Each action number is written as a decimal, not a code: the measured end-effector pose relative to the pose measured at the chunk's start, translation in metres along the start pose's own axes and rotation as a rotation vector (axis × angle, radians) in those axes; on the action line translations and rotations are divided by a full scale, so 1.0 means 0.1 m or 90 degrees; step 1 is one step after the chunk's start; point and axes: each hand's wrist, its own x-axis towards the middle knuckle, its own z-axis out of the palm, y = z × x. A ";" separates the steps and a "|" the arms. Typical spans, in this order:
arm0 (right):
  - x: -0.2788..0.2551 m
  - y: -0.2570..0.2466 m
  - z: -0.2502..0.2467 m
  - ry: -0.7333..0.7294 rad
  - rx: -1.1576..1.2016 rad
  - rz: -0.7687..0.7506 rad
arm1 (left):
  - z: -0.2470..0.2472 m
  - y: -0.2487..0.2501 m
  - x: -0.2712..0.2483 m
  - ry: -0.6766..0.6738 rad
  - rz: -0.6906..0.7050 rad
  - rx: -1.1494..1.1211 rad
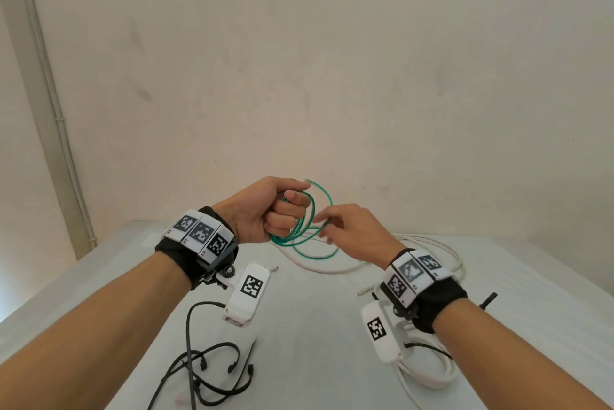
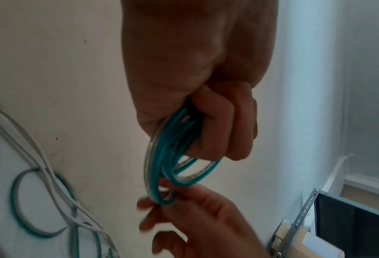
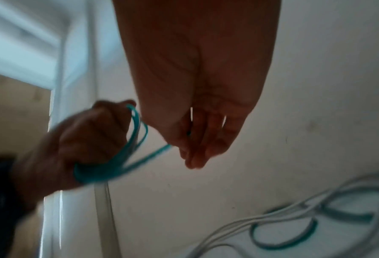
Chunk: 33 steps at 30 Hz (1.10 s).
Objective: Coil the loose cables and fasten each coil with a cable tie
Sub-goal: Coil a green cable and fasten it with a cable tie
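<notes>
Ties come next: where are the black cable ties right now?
In the head view the black cable ties lie loose on the table at its near-left part, just right of the left forearm.

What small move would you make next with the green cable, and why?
Probably feed another loop into the left hand: it grips several turns of the green cable, the right hand touches a strand, and some lies loose on the table.

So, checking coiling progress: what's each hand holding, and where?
The left hand grips the green cable coil by one side of its loops; the right hand touches the opposite side, grip unclear.
</notes>
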 end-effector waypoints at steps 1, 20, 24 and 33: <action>0.00 -0.02 0.00 -0.008 0.096 0.013 | 0.00 -0.03 0.01 0.000 -0.013 0.011; -0.07 -0.26 0.01 0.175 0.053 -0.136 | -0.03 -0.31 0.16 0.017 -0.053 -0.060; -0.11 -0.24 0.00 0.179 0.033 -0.134 | 0.01 -0.32 0.14 0.026 -0.037 0.009; -0.20 -0.34 0.03 0.105 -0.029 -0.154 | 0.05 -0.43 0.21 0.105 0.081 -0.050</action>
